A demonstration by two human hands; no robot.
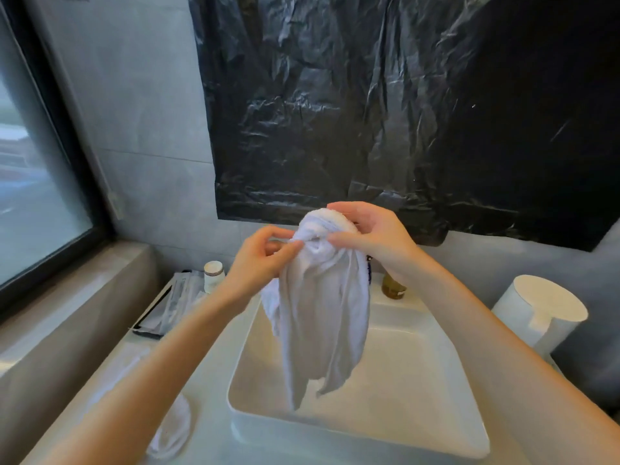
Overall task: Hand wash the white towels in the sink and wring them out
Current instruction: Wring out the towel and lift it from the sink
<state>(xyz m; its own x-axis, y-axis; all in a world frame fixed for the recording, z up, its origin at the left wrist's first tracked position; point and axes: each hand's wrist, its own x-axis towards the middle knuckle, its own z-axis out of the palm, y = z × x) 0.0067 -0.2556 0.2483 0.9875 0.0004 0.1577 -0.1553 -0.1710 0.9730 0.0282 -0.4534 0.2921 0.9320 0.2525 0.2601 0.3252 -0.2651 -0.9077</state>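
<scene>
A white towel (pixel 322 307) hangs bunched above the white rectangular sink (pixel 396 427), its loose ends dangling toward the basin. My left hand (pixel 258 260) pinches its upper left side. At the top right, my right hand (pixel 369 233) grips the twisted head of the cloth. Both hands are raised over the back of the sink. A second white towel (pixel 171 431) lies crumpled on the counter to the left of the sink, partly hidden under my left forearm.
A small white jar (pixel 213 275) and a dark tray of packets (pixel 167 303) sit at the back left of the counter. An amber bottle (pixel 393 288) stands behind the sink. A white cylindrical bin (pixel 540 317) is on the right. Black plastic sheeting (pixel 385 112) covers the wall; a window (pixel 30 182) is left.
</scene>
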